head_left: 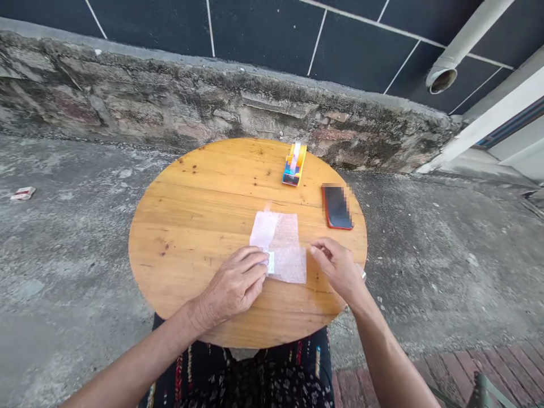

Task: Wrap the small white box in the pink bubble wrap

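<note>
A sheet of bubble wrap (285,229) lies on the round wooden table, its near part folded over to the right. A small pale flat piece (271,262) with a greenish tint shows at the left of the fold. My left hand (238,277) presses its bent fingertips onto the wrap's left edge and this piece, hiding part of both. Just past the wrap's right edge, my right hand (335,263) hovers with loosely bent fingers, the thumb and index finger slightly apart. Nothing shows in it. A short clear strip (267,206) sticks out from the wrap's far edge.
On the round table (182,226), a yellow and blue tape dispenser (294,164) stands at the far side. A phone (338,207) in a red-orange case lies at the right. Behind is a stone wall base (178,102). A small white and red packet (23,194) lies on the concrete ground.
</note>
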Available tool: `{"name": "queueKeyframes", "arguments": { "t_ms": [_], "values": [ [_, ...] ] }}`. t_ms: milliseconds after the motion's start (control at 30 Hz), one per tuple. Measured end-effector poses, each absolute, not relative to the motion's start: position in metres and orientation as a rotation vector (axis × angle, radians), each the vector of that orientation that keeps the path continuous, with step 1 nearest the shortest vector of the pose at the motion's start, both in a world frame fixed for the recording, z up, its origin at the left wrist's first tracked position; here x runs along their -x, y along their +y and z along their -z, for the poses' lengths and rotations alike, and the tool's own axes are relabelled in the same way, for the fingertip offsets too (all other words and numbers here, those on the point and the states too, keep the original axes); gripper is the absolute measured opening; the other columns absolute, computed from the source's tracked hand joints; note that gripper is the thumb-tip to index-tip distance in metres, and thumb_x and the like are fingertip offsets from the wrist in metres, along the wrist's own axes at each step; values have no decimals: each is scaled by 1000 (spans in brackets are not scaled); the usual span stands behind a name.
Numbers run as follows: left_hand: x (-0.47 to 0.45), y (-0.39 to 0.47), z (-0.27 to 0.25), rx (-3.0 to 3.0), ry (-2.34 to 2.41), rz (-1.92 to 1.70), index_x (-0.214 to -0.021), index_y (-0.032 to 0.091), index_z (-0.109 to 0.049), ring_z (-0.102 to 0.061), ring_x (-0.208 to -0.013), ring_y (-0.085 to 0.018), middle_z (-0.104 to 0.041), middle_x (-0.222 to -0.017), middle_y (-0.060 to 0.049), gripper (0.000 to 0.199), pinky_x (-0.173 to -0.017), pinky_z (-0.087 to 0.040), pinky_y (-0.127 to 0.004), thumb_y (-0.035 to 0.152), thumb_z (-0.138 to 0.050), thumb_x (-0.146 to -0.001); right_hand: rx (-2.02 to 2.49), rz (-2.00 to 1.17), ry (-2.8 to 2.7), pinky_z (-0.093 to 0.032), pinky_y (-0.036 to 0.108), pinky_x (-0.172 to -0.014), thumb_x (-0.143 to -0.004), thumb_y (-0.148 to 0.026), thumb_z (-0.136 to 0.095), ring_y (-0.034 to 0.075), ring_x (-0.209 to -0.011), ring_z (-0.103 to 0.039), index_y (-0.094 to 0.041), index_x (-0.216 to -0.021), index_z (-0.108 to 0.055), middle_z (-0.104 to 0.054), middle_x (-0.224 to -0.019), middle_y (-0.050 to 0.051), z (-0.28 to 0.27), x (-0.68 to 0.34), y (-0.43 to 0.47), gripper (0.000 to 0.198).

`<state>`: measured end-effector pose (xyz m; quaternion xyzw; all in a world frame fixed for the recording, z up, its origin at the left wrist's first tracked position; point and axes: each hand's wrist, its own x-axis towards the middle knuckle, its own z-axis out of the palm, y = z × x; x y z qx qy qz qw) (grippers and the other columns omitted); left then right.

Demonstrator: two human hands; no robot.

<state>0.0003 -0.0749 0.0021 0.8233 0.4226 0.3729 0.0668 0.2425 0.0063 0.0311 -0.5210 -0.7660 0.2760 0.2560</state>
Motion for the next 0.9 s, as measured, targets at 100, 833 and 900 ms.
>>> {"name": "queueKeyframes", "arguments": {
  "t_ms": [100, 833, 900],
  "values": [
    [-2, -75, 0, -2460, 1293, -1149, -98, 16, -62, -52, -113, -24, -64, -109, -9, 21, -98, -48, -44, 4, -51, -84, 1531, -973, -1970, -47, 26, -60, -90, -38, -52, 15, -62, -62, -17, -95, -64, -68, -79, 3, -22, -266, -16, 24],
    [-1, -68, -10, -2537, 1231, -1111, -85, 16, -61, -57, -100, -22, -65, -98, -8, 15, -89, -51, -40, 7, -49, -85, 1457, -1736, -1435, -26, 18, -27, -70, -51, -67, 6, -31, -31, -17, -68, -57, -41, -40, -9, -8, -213, -19, 35],
    [0, -67, -10, -2543, 1219, -1115, -86, 16, -61, -57, -99, -22, -66, -97, -8, 15, -88, -51, -40, 7, -49, -86, 1473, -1688, -1521, -24, 18, -28, -71, -47, -66, 6, -31, -28, -18, -66, -56, -39, -40, -10, -8, -210, -16, 31]
  ]
}}
